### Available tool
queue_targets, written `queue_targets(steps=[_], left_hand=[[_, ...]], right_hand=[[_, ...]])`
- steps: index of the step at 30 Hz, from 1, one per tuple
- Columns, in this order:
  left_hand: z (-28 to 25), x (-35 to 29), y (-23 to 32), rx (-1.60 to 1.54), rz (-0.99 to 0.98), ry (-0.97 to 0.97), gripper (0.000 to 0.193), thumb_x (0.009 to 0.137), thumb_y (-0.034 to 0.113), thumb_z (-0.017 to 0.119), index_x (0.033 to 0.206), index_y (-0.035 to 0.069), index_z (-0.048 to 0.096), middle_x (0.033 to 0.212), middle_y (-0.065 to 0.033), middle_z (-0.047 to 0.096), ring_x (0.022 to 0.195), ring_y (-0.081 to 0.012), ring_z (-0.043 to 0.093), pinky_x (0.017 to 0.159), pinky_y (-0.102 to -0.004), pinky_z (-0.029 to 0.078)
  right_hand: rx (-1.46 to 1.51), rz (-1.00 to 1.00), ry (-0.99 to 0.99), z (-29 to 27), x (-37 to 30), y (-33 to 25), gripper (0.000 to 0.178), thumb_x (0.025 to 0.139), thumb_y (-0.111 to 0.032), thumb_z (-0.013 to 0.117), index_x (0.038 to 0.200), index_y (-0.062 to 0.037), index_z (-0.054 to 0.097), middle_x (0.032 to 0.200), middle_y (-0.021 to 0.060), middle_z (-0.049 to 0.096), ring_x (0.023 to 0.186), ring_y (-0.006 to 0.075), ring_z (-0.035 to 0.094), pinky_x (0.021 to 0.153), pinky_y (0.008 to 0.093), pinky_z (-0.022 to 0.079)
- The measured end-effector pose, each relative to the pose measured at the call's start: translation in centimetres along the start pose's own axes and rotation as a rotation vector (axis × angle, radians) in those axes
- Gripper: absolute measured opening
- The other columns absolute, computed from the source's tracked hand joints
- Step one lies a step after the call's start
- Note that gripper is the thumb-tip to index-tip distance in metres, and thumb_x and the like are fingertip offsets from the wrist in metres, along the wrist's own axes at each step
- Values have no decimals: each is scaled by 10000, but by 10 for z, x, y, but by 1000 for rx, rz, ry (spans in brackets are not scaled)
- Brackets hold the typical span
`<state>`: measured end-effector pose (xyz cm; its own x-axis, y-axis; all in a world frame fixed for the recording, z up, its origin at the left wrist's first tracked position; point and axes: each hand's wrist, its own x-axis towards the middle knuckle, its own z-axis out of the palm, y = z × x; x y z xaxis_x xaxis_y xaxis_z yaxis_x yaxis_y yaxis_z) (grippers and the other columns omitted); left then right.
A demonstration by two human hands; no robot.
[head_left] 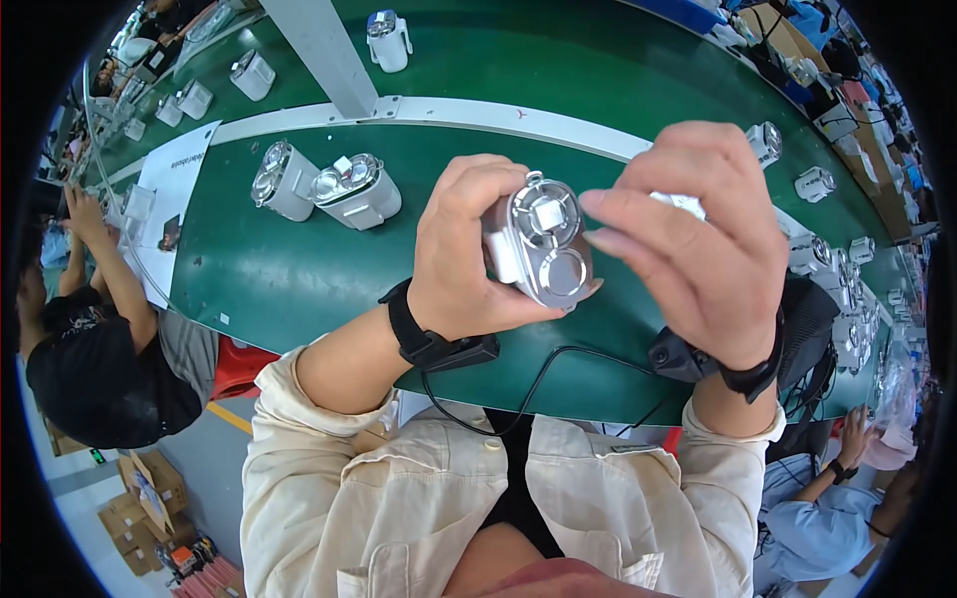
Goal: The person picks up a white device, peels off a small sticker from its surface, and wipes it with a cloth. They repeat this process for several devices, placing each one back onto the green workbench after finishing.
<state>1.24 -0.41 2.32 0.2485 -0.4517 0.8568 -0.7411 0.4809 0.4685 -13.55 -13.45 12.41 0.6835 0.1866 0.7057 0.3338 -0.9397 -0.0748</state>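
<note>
Green table [249,269] spans scene. Person's right hand [708,234] curled just beside white device [538,249]; cannot tell whether it grips anything. Left hand [459,249] clamped around device, above table, round silvery faces up. Two similar devices [364,199] stand leftward. Small white square [549,213] on held device.

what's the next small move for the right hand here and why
Probably to bring the right hand lightly onto the small white square and press it. The left hand holds the white device steady enough, and the right fingers hover close beside the square. Whether it is already stuck down can't be told.
</note>
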Motion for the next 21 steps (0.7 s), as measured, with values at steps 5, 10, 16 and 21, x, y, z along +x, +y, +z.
queue_targets(steps=[5,10,16,21], left_hand=[[0,-1,-1,66,87,-4,786,521,185,892,1169,65,465,1026,-114,590,885,-307,569,747,-378,490],[0,2,2,70,99,-31,775,533,172,884,1178,70,466,1028,-109,594,891,-309,571,752,-385,491],[0,2,1,70,107,-33,764,537,159,882,1175,69,473,1027,-110,596,894,-308,574,750,-382,495],[-1,2,0,65,101,-44,760,530,151,885,1168,67,480,1026,-112,597,890,-305,581,746,-375,497]], right_hand=[[-85,-52,-14,9,-3,-3,324,579,-80,751,887,2,691,864,75,598,790,263,550,644,364,444],[-130,-111,23,11,-2,-4,353,538,-84,728,873,17,682,834,78,589,742,254,554,611,367,430],[-184,-149,4,11,-1,-8,382,514,-102,672,867,43,674,830,93,591,699,246,555,593,357,418],[-179,-174,-12,12,-2,-7,407,502,-113,632,863,71,664,822,111,595,684,247,558,587,354,417]])
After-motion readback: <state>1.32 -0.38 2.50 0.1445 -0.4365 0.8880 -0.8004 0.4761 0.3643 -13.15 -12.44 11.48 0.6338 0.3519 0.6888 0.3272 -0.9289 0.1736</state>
